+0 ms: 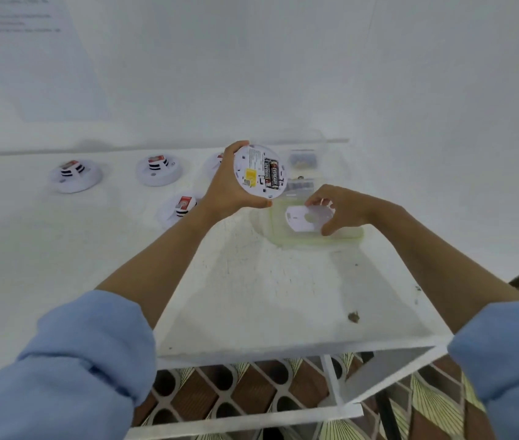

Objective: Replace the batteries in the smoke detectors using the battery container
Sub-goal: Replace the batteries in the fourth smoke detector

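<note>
While the left hand (226, 188) gripped the round white plastic smoke detector (259, 171) by its rim, the unit was raised above the white table (251, 296) with its underside turned toward the camera. Two black cylindrical batteries (271, 174) sat side by side in the open compartment, beside a yellow label (249, 176). The right hand (344, 208) was curled round a flat white plastic back plate (304, 219), thumb on the near edge and fingers on the far edge, low over a yellowish stain (283, 239). Whether the plate touched the surface could not be determined. The clear plastic battery container (302, 173) stood just behind the plate, right of the held detector. Four further white detectors lay dome side up to the left: far-left unit (75, 176), second unit (158, 169), nearer unit (178, 208), and one partly hidden unit (215, 161) behind the left hand.
</note>
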The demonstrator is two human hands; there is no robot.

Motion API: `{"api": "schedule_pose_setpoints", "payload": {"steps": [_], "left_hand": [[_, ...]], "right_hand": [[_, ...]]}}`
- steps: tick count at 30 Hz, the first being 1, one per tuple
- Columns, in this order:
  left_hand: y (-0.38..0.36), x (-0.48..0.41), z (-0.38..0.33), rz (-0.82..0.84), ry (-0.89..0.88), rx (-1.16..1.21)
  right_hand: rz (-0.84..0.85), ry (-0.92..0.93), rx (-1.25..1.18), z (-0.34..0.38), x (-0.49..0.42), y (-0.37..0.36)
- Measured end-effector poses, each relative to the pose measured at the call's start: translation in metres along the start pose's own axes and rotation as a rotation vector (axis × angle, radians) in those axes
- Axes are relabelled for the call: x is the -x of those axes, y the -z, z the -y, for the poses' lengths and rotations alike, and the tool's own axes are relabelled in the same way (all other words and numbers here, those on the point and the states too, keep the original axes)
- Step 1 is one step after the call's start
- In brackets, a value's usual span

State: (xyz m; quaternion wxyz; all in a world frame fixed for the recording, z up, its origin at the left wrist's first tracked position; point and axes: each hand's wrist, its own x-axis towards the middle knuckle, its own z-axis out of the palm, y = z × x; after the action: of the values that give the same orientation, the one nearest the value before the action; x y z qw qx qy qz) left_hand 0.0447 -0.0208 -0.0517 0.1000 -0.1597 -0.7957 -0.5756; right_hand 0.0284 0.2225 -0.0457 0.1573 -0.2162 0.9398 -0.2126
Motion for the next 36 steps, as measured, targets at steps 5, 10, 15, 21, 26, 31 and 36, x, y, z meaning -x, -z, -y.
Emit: {"api": "schedule_pose_setpoints", "payload": {"steps": [5, 10, 15, 21, 26, 31, 36], "left_hand": [[-0.002, 0.025, -0.011, 0.012, 0.0, 0.016], [-0.01, 0.036, -0.026, 0.012, -0.027, 0.051], [-0.018, 0.025, -0.03, 0.015, -0.017, 0.092], [-0.024, -0.011, -0.03, 0.019, -0.013, 0.104], [-0.025, -0.041, -0.022, 0.024, 0.02, 0.086], [-0.03, -0.069, -0.014, 0.02, 0.065, 0.091], [-0.034, -0.085, -0.004, -0.002, 0.098, 0.078]], "right_hand": [[-0.298, 0.051, -0.099, 0.014, 0.014, -0.004], [-0.513, 0.264, -0.28, 0.059, 0.025, -0.005], [-0.494, 0.287, -0.293, 0.062, 0.017, 0.007], [-0.467, 0.303, -0.247, 0.049, -0.005, 0.042], [-0.387, 0.329, 0.07, 0.037, -0.027, 0.064], [-0.368, 0.35, 0.389, 0.022, -0.051, 0.069], [-0.452, 0.425, 0.454, 0.011, -0.064, 0.073]]}}
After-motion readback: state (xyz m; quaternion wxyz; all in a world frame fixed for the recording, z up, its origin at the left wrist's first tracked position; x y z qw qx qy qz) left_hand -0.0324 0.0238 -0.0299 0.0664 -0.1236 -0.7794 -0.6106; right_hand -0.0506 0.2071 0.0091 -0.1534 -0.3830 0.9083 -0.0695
